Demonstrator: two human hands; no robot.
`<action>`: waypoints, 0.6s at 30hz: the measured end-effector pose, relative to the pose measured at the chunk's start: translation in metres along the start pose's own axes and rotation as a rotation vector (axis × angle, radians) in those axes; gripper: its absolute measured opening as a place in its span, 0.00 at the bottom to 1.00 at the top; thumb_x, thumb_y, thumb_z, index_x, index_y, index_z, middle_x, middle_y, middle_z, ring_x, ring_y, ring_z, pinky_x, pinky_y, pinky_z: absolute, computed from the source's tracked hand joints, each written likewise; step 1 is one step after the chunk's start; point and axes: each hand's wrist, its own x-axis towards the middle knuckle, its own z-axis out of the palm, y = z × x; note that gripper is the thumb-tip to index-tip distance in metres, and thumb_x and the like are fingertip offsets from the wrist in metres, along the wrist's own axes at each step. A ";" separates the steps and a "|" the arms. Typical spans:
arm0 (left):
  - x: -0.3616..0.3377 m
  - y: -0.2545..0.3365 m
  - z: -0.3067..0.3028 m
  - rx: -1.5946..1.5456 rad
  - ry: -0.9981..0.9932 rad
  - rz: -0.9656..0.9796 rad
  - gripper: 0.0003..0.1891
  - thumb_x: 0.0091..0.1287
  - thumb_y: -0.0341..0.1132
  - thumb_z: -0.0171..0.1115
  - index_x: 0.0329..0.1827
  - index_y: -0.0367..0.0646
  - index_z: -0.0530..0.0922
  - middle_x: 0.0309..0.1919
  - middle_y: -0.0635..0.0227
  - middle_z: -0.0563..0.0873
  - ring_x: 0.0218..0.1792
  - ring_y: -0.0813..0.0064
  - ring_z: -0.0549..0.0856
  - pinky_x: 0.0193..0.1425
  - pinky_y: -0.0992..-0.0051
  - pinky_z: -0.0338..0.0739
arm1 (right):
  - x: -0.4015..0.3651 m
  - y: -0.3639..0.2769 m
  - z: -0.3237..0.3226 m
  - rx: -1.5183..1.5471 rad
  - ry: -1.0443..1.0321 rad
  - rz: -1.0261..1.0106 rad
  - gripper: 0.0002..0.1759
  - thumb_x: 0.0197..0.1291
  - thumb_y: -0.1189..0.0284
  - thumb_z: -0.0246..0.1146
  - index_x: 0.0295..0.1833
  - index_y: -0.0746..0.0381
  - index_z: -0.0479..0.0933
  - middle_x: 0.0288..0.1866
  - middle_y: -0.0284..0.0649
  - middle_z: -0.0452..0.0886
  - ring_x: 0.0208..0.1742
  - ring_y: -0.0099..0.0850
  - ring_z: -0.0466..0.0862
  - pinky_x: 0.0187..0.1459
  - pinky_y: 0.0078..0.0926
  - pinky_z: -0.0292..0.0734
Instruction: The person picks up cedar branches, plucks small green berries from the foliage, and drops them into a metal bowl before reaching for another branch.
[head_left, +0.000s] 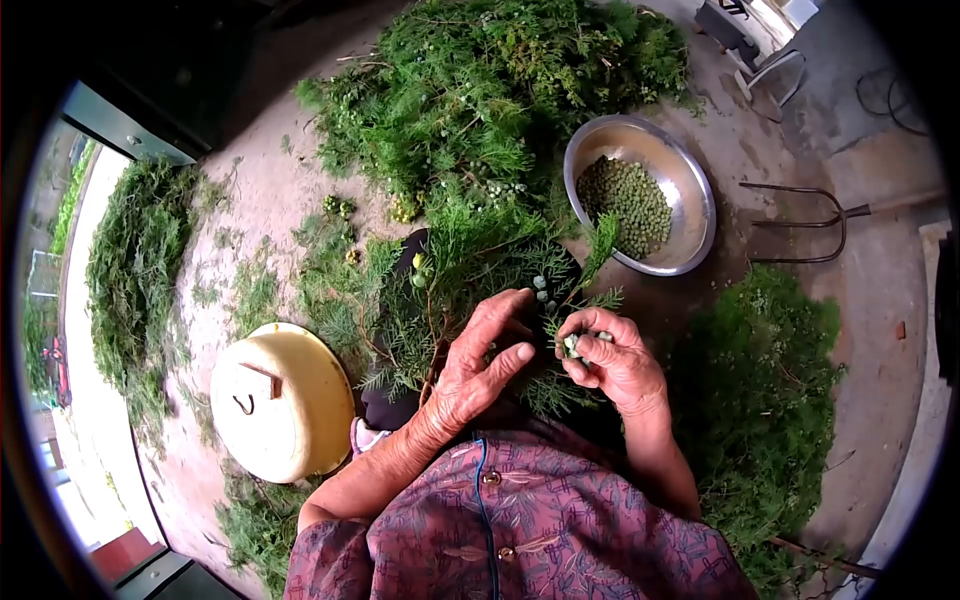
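Observation:
Across my lap lies a leafy evergreen branch (pixel 405 325) with flat, feathery sprays. My left hand (pixel 478 358) is over it, fingers stretched and thumb apart, with nothing visible between them. Just beyond its fingertips, a few bluish-green cones (pixel 540 288) sit on the foliage. My right hand (pixel 618 362) is closed around several small green cones (pixel 573 344), which show between thumb and fingers. Ahead and to the right, a metal bowl (pixel 704 235) holds a heap of similar green cones (pixel 625 205).
A big heap of cut branches (pixel 480 90) is ahead. More greenery lies at right (pixel 760 390) and far left (pixel 140 260). An upturned cream basin (pixel 265 410) with a small block on top is at left. A pitchfork (pixel 842 215) lies at right.

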 end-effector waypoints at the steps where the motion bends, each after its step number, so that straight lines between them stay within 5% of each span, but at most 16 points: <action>1: 0.003 -0.005 0.003 0.102 -0.013 0.126 0.25 0.64 0.33 0.58 0.63 0.36 0.64 0.54 0.59 0.73 0.47 0.74 0.75 0.54 0.76 0.68 | 0.000 0.001 -0.001 -0.018 -0.033 0.024 0.11 0.60 0.72 0.59 0.46 0.67 0.73 0.31 0.36 0.75 0.24 0.20 0.72 0.19 0.12 0.62; 5: 0.006 -0.009 0.012 0.233 -0.032 0.150 0.12 0.59 0.26 0.61 0.46 0.37 0.78 0.34 0.62 0.79 0.35 0.68 0.78 0.42 0.74 0.73 | 0.003 0.007 -0.005 -0.044 -0.054 0.039 0.10 0.60 0.73 0.59 0.46 0.67 0.74 0.29 0.34 0.73 0.22 0.18 0.71 0.18 0.12 0.60; 8: 0.004 -0.015 0.018 0.264 0.089 0.163 0.07 0.56 0.24 0.62 0.38 0.35 0.79 0.25 0.64 0.76 0.30 0.66 0.77 0.34 0.73 0.73 | 0.003 0.005 -0.011 -0.051 0.080 -0.026 0.10 0.60 0.72 0.60 0.44 0.67 0.73 0.32 0.38 0.76 0.21 0.21 0.72 0.16 0.12 0.60; 16: -0.002 -0.017 0.024 0.602 0.042 0.265 0.08 0.49 0.24 0.66 0.33 0.40 0.80 0.29 0.64 0.78 0.32 0.66 0.77 0.36 0.71 0.72 | 0.014 -0.008 -0.010 0.342 -0.032 -0.253 0.15 0.57 0.70 0.63 0.46 0.65 0.70 0.45 0.48 0.74 0.32 0.30 0.77 0.24 0.21 0.71; 18: -0.001 -0.019 0.024 0.532 0.050 0.214 0.08 0.48 0.23 0.66 0.33 0.40 0.80 0.28 0.65 0.79 0.32 0.65 0.77 0.39 0.69 0.72 | 0.021 -0.001 -0.012 0.354 0.030 -0.228 0.14 0.55 0.69 0.65 0.43 0.64 0.72 0.35 0.41 0.77 0.26 0.25 0.75 0.21 0.17 0.67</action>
